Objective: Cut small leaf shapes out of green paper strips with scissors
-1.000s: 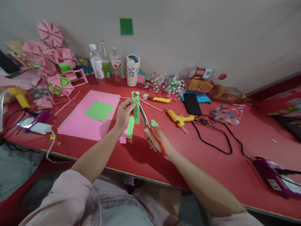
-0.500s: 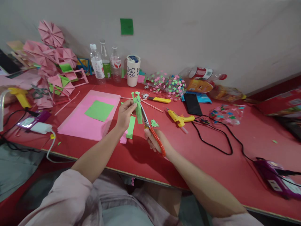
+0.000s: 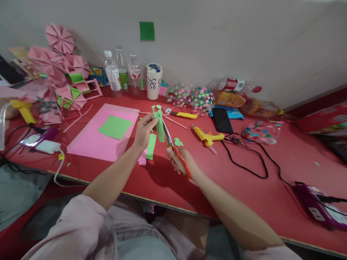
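Note:
My left hand pinches a strip of green paper between thumb and fingers, with its notched end pointing up. In my right hand is a pair of scissors with orange-red handles, my fingers wrapped around them. The blades lie against the green strip's right edge; whether they are parted I cannot tell. A little pile of green paper cut-outs sits just right of the blades. Below my left hand, another green strip and a pink scrap lie on the red table.
Left are pink sheets with a green square on top. A yellow glue gun, phone and yellow cutter lie to the right. Bottles and a cup stand behind. A person's hand is at far left.
Almost nothing differs. Both hands, the green strip and the scissors keep nearly the same pose, and the whole view has shifted very slightly.

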Motion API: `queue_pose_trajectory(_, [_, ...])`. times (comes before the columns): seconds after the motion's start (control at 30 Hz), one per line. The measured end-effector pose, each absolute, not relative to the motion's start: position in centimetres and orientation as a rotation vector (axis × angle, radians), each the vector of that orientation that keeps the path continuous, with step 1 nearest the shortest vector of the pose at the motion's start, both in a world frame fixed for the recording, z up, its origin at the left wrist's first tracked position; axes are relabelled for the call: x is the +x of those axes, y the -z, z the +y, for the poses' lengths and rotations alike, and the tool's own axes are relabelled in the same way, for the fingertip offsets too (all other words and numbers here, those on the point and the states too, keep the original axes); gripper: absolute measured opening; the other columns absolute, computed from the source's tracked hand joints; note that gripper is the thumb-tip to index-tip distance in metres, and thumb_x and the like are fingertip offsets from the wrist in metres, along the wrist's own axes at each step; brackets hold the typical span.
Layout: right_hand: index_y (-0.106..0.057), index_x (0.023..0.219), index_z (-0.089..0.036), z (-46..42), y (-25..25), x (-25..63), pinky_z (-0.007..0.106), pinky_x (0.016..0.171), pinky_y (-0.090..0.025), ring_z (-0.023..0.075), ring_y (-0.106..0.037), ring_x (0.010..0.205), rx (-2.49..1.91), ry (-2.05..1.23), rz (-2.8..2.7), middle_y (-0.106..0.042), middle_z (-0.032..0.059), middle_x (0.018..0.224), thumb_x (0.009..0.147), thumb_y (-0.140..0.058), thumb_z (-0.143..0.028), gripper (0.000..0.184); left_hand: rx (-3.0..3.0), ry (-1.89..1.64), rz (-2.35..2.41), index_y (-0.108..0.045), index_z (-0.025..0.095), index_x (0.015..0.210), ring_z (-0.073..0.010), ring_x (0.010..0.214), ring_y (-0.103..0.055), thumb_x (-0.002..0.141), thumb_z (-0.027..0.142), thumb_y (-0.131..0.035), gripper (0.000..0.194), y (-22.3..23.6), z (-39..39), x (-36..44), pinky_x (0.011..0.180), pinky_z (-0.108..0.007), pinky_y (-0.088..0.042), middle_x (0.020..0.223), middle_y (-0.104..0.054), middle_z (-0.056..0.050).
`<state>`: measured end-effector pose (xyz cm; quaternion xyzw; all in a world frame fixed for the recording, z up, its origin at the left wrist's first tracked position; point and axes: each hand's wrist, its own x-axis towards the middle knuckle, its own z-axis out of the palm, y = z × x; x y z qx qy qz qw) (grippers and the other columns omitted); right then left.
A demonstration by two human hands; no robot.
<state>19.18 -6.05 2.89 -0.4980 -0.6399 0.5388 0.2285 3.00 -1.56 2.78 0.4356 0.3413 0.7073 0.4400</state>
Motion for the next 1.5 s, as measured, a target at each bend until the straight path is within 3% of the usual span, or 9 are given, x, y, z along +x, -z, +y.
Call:
queue_pose_trajectory(0.27, [-0.041,0.060,-0.021,-5.7,-3.3,19.3,0.021,0.030,-0.030,0.0076,-0.035,0.026,-1.407,-1.437,-1.749,-0.035,-0.0078,0.036,0.077,-0.049,-0.064,0.046,1.041,-1.751,0.880,-0.053,0.017,0.063,-0.0031,0.049,-0.046,0.075,0.019,-0.058,0.013,-3.0,-1.0,2.0,0.050,-0.017,-0.039,0.054,-0.049,0.005])
queue_pose_trajectory(0.57, [-0.041,0.060,-0.021,-5.4,-3.0,19.6,0.021,0.030,-0.032,0.0072,-0.034,0.026,-1.361,-1.420,-1.684,-0.034,-0.0080,0.033,0.080,-0.047,-0.060,0.044,0.918,-1.475,0.783,-0.053,0.017,0.079,-0.0064,0.044,-0.055,0.076,0.034,-0.058,0.019,-4.1,-1.2,0.9,0.044,-0.019,-0.043,0.063,-0.064,0.001])
queue_pose_trajectory(0.7, [-0.040,0.060,-0.021,-5.3,-2.6,19.6,0.021,0.032,-0.033,0.0074,-0.034,0.025,-1.283,-1.452,-1.625,-0.035,-0.0081,0.031,0.081,-0.045,-0.060,0.044,0.791,-1.403,0.578,-0.056,0.016,0.090,-0.0039,0.049,-0.055,0.069,0.021,-0.063,0.023,-4.3,-1.5,1.1,0.048,-0.016,-0.043,0.069,-0.065,0.001])
queue_pose_trajectory(0.83, [-0.040,0.060,-0.022,-5.4,-2.5,19.4,0.022,0.033,-0.035,0.0069,-0.032,0.024,-1.284,-1.485,-1.604,-0.034,-0.0088,0.031,0.081,-0.046,-0.060,0.044,0.704,-1.452,0.543,-0.058,0.015,0.089,-0.0028,0.051,-0.055,0.066,0.010,-0.061,0.023,-4.1,-1.4,1.3,0.049,-0.014,-0.043,0.066,-0.063,0.002])
queue_pose_trajectory(0.97, [-0.040,0.060,-0.022,-5.3,-2.4,19.4,0.022,0.033,-0.035,0.0070,-0.033,0.024,-1.297,-1.472,-1.606,-0.034,-0.0089,0.031,0.081,-0.046,-0.060,0.044,0.593,-1.482,0.608,-0.061,0.012,0.075,-0.0046,0.053,-0.057,0.071,0.014,-0.055,0.008,-4.0,-1.1,0.8,0.050,-0.015,-0.046,0.064,-0.064,-0.001])
queue_pose_trajectory(1.07, [-0.041,0.060,-0.022,-5.2,-2.3,19.5,0.022,0.032,-0.034,0.0074,-0.034,0.025,-1.285,-1.469,-1.606,-0.035,-0.0085,0.031,0.082,-0.045,-0.060,0.044,0.552,-1.504,0.599,-0.060,0.010,0.065,-0.0043,0.056,-0.058,0.073,0.015,-0.052,0.012,-4.0,-1.0,0.8,0.054,-0.016,-0.047,0.066,-0.065,-0.003])
queue_pose_trajectory(1.23, [-0.040,0.060,-0.022,-5.6,-2.7,19.2,0.022,0.033,-0.035,0.0067,-0.032,0.024,-1.337,-1.492,-1.631,-0.034,-0.0093,0.030,0.082,-0.045,-0.057,0.042,0.693,-1.628,0.626,-0.060,0.013,0.068,-0.0031,0.060,-0.058,0.071,0.014,-0.060,0.003,-3.8,-1.2,2.1,0.063,-0.017,-0.048,0.070,-0.065,0.000])
queue_pose_trajectory(1.4, [-0.039,0.059,-0.022,-5.9,-2.7,19.0,0.021,0.032,-0.032,0.0071,-0.033,0.024,-1.361,-1.530,-1.673,-0.034,-0.0090,0.030,0.082,-0.046,-0.056,0.041,0.874,-1.750,0.806,-0.057,0.018,0.081,-0.0042,0.055,-0.055,0.072,0.025,-0.065,0.014,-3.3,-1.1,2.8,0.055,-0.019,-0.043,0.065,-0.062,0.003])
queue_pose_trajectory(1.5, [-0.040,0.060,-0.022,-5.8,-2.4,19.1,0.021,0.032,-0.031,0.0069,-0.033,0.025,-1.359,-1.519,-1.685,-0.035,-0.0090,0.031,0.080,-0.049,-0.057,0.041,0.953,-1.752,0.926,-0.056,0.018,0.075,-0.0042,0.050,-0.053,0.073,0.030,-0.064,0.015,-3.1,-1.1,2.5,0.050,-0.019,-0.040,0.059,-0.059,0.004])
